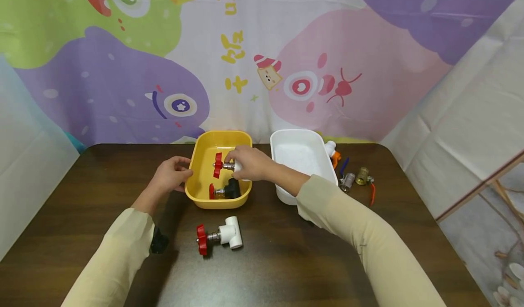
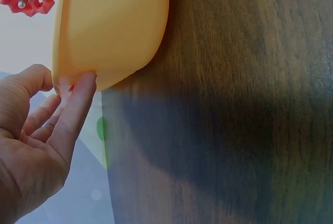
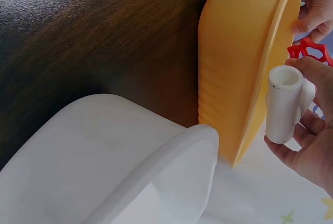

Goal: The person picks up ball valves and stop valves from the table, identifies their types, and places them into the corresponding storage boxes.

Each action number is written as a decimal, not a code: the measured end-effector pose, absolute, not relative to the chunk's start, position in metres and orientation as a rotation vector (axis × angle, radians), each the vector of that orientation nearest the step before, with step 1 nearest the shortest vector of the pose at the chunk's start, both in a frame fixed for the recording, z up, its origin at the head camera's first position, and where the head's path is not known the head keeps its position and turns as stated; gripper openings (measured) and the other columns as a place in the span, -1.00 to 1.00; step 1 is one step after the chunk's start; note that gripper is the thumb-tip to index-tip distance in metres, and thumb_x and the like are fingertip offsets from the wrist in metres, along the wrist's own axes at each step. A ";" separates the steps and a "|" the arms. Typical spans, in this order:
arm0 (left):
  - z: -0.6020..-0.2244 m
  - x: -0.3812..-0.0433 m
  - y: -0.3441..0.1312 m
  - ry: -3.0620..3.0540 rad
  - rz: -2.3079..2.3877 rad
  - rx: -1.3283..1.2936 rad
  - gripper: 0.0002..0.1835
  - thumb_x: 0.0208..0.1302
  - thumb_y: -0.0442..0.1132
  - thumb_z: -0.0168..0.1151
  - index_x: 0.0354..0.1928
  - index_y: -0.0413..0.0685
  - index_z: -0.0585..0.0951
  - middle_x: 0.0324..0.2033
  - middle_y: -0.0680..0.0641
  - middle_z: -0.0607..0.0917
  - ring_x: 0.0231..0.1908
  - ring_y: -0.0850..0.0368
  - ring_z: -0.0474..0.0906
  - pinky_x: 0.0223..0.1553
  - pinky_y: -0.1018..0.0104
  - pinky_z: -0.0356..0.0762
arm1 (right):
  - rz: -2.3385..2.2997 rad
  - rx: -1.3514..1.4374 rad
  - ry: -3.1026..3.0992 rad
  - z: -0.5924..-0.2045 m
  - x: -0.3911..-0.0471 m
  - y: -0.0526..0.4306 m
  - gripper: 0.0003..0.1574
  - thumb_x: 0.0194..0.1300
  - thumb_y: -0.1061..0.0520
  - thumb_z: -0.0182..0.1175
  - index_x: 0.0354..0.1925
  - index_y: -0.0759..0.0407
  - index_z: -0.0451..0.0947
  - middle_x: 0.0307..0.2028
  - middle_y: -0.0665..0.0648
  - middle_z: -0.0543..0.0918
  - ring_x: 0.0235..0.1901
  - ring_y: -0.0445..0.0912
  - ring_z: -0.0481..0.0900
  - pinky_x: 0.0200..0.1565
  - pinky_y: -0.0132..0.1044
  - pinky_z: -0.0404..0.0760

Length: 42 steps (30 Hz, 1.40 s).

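In the head view my right hand (image 1: pixel 254 162) holds a white stop valve (image 3: pixel 282 110) with a red handwheel (image 1: pixel 218 165) over the yellow basin (image 1: pixel 217 204). The right wrist view shows its white tee body between thumb and fingers. My left hand (image 1: pixel 169 174) pinches the basin's left rim, thumb at the edge and fingers along the outer wall. Inside the basin, at the near end, lies a black stop valve (image 1: pixel 232 189) with a red handwheel. Another white stop valve (image 1: pixel 230 233), also red-wheeled, rests on the table in front.
A white basin (image 1: pixel 286 197) stands right of the yellow one, partly behind my right forearm. Beyond it lie a white fitting with an orange handle (image 1: pixel 335 158), a blue-handled valve (image 1: pixel 348 181), a brass fitting (image 1: pixel 362 176) and a red lever (image 1: pixel 372 194). A printed cloth hangs behind the table.
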<state>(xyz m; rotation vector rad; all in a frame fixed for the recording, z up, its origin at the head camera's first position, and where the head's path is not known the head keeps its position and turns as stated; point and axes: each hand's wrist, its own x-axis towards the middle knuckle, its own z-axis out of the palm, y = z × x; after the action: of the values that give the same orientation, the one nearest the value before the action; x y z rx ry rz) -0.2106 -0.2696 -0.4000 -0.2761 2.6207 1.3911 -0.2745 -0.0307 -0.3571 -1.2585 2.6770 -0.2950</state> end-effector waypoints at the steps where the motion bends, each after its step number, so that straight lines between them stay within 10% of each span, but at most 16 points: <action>1: -0.400 -0.210 -0.270 2.622 1.393 -0.273 -0.49 0.26 -0.27 0.09 0.23 -0.29 0.29 -0.05 -0.38 0.51 -0.21 -0.19 0.63 -0.40 0.18 0.68 | -0.294 -1.261 2.675 -0.358 -0.275 -0.031 -0.50 0.14 -0.01 0.25 0.08 0.00 0.50 -0.02 0.04 0.54 -0.06 -0.13 0.46 -0.02 -0.29 0.51; 42: -0.402 -0.211 -0.272 2.580 1.460 -0.290 -0.49 0.29 -0.27 0.10 0.24 -0.27 0.28 -0.07 -0.36 0.50 -0.18 -0.24 0.62 -0.37 0.15 0.68 | -0.264 -1.191 2.727 -0.392 -0.292 -0.054 -0.54 0.17 0.02 0.23 0.07 -0.03 0.53 0.01 0.04 0.58 0.02 -0.03 0.42 0.09 -0.18 0.45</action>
<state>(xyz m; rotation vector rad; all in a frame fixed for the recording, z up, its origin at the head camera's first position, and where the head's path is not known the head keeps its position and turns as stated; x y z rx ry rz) -0.2109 -0.2720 -0.4018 -0.2904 2.5800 1.4604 -0.2921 -0.0543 -0.3916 -1.1907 2.7273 -0.2639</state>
